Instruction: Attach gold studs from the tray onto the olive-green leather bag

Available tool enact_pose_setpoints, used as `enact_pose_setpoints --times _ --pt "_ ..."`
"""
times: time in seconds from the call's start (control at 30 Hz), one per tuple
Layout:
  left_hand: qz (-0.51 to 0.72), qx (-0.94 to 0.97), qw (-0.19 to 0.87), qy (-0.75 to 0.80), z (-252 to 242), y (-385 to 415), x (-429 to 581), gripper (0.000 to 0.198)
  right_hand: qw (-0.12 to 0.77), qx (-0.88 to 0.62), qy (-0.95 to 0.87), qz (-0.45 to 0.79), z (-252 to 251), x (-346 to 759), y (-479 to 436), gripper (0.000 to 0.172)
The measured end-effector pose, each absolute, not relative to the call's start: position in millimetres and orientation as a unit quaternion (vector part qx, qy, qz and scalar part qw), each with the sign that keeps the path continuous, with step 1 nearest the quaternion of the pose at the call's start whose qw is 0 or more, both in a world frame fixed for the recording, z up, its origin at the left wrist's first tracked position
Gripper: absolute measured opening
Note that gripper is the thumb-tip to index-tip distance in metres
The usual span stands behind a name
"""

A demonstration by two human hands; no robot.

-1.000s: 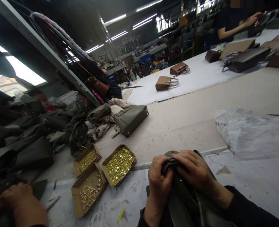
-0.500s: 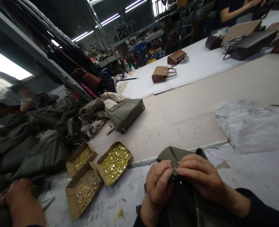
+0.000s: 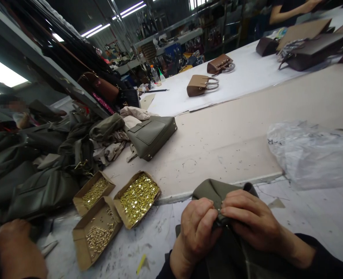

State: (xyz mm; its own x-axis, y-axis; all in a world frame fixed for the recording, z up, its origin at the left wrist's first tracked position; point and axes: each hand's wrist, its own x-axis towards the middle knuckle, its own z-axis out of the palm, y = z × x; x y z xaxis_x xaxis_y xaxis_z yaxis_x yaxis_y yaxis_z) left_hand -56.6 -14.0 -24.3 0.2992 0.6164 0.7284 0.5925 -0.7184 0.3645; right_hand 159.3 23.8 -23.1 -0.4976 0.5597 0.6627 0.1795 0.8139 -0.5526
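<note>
Head view: both hands meet at the table's near edge.
Left hand: fingers pinch the olive bag.
Right hand: fingertips pinch the same fold.
Boxes: brass studs, left of bag.

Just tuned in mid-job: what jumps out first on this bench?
Three open cardboard boxes of shiny gold metal fittings glitter at lower left. Beside them, at bottom centre, the left hand and right hand pinch a fold of an olive-green leather bag piece. A finished olive-green leather handbag lies behind, by a heap of the same leather.
</note>
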Motion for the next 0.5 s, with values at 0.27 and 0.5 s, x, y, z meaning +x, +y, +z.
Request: enact_pose_setpoints --times 0.27,0.5 --pt "0.466 0.803 0.041 0.371 -16 -9 -57 0.022 0.421 -0.241 -0.853 0.193 -26 165 27 0.03" --pt "0.48 0.799 0.037 0.359 -17 -8 -55 0.017 0.431 -0.216 -0.852 0.206 -19 163 34 0.02"
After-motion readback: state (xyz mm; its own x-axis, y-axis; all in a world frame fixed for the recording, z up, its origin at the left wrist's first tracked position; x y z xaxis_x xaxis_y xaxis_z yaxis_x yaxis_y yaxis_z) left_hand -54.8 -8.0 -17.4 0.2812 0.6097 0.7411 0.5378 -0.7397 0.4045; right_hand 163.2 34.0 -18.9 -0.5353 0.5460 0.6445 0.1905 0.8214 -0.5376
